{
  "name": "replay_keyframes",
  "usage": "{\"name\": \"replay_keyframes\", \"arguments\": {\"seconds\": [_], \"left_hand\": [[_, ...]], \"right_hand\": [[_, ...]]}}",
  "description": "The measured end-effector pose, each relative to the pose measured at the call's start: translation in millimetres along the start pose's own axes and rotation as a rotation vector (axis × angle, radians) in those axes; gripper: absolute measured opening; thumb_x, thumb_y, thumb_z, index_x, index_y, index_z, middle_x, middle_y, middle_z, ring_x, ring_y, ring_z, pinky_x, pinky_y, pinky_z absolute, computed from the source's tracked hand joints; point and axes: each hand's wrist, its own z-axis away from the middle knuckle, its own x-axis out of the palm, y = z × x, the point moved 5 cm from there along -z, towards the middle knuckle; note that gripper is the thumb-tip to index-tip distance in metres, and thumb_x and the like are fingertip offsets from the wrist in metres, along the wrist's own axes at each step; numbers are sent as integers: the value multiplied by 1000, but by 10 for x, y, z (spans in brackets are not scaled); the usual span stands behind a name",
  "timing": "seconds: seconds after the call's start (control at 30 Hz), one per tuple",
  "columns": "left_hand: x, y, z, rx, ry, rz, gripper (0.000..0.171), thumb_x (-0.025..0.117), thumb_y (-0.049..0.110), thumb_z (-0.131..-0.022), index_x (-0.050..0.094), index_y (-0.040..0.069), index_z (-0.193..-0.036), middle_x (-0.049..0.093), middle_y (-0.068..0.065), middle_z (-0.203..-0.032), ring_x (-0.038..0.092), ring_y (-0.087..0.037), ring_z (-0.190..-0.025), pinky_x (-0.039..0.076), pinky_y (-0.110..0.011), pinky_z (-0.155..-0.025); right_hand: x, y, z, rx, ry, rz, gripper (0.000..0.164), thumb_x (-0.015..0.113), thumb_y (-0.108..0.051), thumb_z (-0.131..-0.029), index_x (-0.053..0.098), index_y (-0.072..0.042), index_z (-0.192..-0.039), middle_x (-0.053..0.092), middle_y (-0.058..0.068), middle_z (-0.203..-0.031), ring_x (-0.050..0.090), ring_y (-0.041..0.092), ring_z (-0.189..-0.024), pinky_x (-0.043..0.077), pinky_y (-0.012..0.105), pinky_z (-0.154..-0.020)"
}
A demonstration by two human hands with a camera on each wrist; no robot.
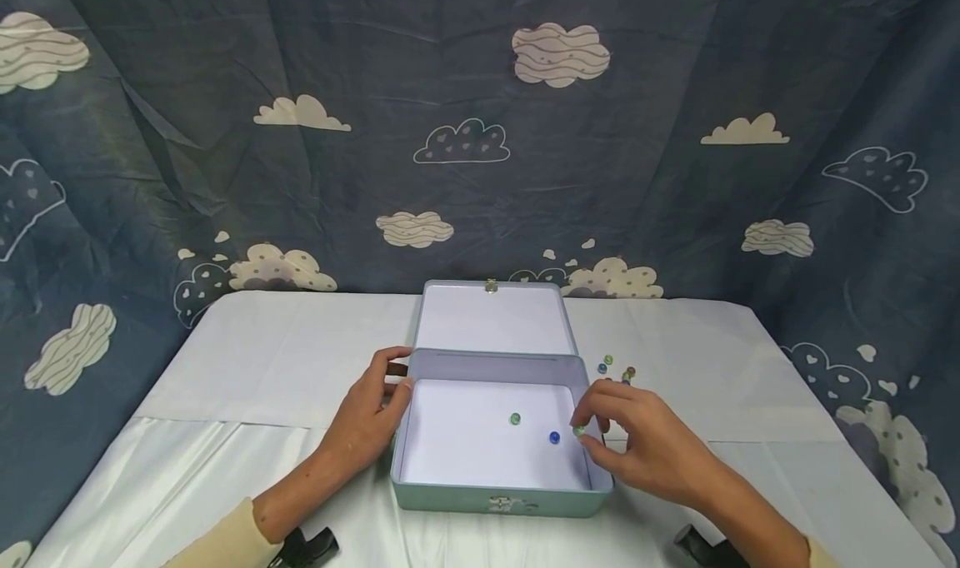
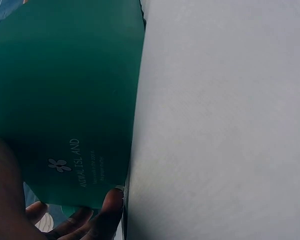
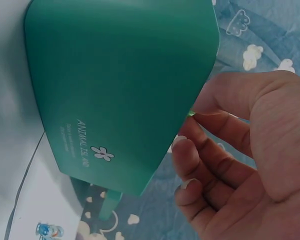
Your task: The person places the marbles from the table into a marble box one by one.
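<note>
A green tin box (image 1: 495, 500) with a pale lilac inside stands on the white cloth, its hinged lid (image 1: 491, 316) laid back. My left hand (image 1: 369, 410) rests on the box's left side, thumb near the rim and fingers along the outer wall. Over the right rim, my right hand (image 1: 637, 435) pinches a green marble (image 1: 579, 430) between thumb and fingers; a bit of that marble (image 3: 191, 113) shows in the right wrist view. Inside the box lie a green marble (image 1: 515, 419) and a blue marble (image 1: 554, 438).
Several loose marbles (image 1: 608, 360) lie on the white cloth (image 1: 675, 351) beyond the box's right side. A dark blue curtain (image 1: 450, 68) with cloud prints hangs behind the table. The box's wall (image 3: 115, 75) bears the words ANIMAL ISLAND.
</note>
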Motion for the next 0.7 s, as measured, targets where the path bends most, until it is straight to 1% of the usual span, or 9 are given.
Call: {"name": "replay_keyframes", "arguments": {"seconds": [0.17, 0.3, 0.4, 0.5, 0.7], "left_hand": [[1, -3, -4, 4, 1, -1, 44, 51, 28, -112, 44, 20, -154, 65, -9, -134, 73, -28, -114, 58, -50, -94], [1, -2, -14, 6, 2, -8, 44, 51, 28, -112, 45, 19, -154, 65, -9, -134, 74, -27, -113, 58, -49, -93], [-1, -1, -18, 6, 3, -7, 43, 51, 27, -112, 45, 19, -154, 65, -9, -134, 74, -27, -112, 58, -49, -93], [1, -2, -14, 10, 3, -7, 44, 51, 27, -112, 45, 18, -154, 65, -10, -134, 73, -27, -112, 58, -49, -93], [0, -4, -7, 8, 5, -8, 44, 52, 27, -112, 45, 18, -154, 66, -11, -133, 74, -28, -112, 58, -50, -93]], "right_hand": [[17, -4, -1, -11, -4, 11, 32, 87, -4, -84, 75, -31, -98, 64, -19, -97, 57, 7, -82, 53, 23, -66], [22, 3, -2, 1, -23, 10, 29, 87, -6, -85, 75, -29, -98, 65, -18, -97, 58, 7, -82, 55, 25, -67], [16, 10, -3, 0, -21, 3, 29, 87, -7, -85, 75, -29, -98, 65, -17, -97, 58, 7, -82, 56, 25, -66], [-1, 19, -6, -24, 4, 0, 32, 87, -5, -84, 74, -31, -98, 65, -16, -96, 57, 6, -81, 55, 24, -66], [-80, 78, -11, -69, 90, 0, 40, 87, 0, -83, 71, -33, -99, 65, -18, -96, 56, 5, -80, 52, 23, -65]]}}
